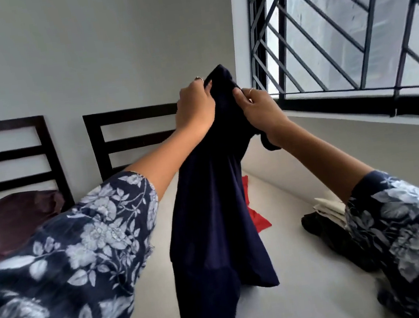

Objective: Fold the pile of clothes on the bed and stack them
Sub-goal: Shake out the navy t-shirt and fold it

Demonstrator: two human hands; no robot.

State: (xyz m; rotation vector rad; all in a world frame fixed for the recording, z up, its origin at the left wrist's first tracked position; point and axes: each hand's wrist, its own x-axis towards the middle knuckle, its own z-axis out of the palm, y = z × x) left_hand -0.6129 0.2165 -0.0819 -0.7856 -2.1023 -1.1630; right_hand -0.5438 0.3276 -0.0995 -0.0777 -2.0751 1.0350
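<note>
Navy fabric, a dark garment (212, 228), was held up at the centre of the frame, its top bunched between both hands and its length hanging down to the white bed (284, 202). The left hand (194, 108) was curled round the upper edge from the left side; the right hand (258, 110) was pinching the same bunched edge from the right, thumb and fingers pressed on the cloth. The hands were close together, with only the gathered fabric between them.

Risks, as judged: with the grips so close, the garment could not be spread flat, and a twisted or uneven fold was likely unless the hands were moved apart along the edge. The hem appeared to be dragging on the bed near the bottom of the frame, so creases could be set in when it was lowered. A red item (258, 219) lay just behind the hanging cloth and could be caught or covered. A dark and pale stack (324, 220) at the lower right, near the right sleeve (418, 237), could be knocked over.
</note>
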